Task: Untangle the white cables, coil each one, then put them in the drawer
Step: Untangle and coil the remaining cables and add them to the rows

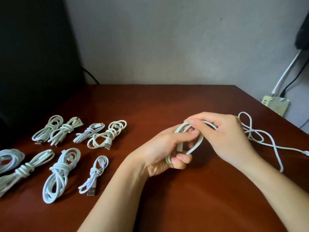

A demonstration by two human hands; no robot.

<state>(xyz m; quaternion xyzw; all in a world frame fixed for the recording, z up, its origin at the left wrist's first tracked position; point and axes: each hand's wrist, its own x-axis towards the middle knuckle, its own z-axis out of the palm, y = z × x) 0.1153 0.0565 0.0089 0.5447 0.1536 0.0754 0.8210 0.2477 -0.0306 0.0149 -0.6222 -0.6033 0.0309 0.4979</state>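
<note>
Saw a plain red-brown table top [184, 101]. Saw a white cable loop [198, 145], white coiled cables [58, 168] and one cream coiled cable [108, 133]. Saw a pale grey wall [167, 39], a black panel [33, 64], a yellowish socket box [277, 106].

Bare forearms [117, 195]
The left hand [160, 148] and right hand [229, 133] have short, rounded nails (wrists bare too, with faint creases).

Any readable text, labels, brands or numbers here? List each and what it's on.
No readable text in this frame.
Wall socket box: dark marks at its left end, too blurred to read.
Plug of the nearest coiled cable: no print shows.
Held cable: plain white, no marking.
</note>
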